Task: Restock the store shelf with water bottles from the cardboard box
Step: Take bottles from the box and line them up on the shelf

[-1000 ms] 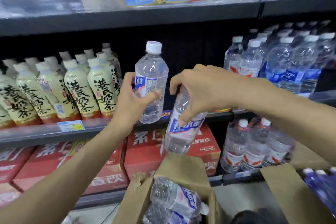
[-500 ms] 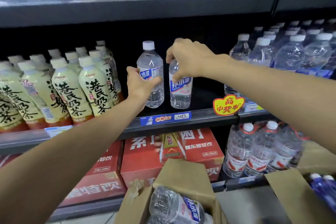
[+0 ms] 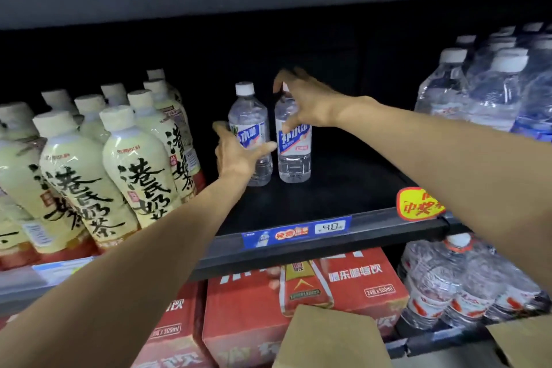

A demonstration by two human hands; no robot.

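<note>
Water bottles point(image 3: 251, 134) point(image 3: 294, 143) stand upright (side by side) between loosened hands point(image 3: 239, 155) point(image 3: 310, 101).

Both of the person's forearms are bare right to the picture's edge; no sleeve, cuff, watch, bracelet or glove shows on either. The left hand point(image 3: 239, 155), near 9 o'clock of centre, has no ring that I can make out. The right hand point(image 3: 304, 98), towards 12 o'clock, is slightly blurred; its fingers point(image 3: 280, 81) look plain, with short nails.
</note>
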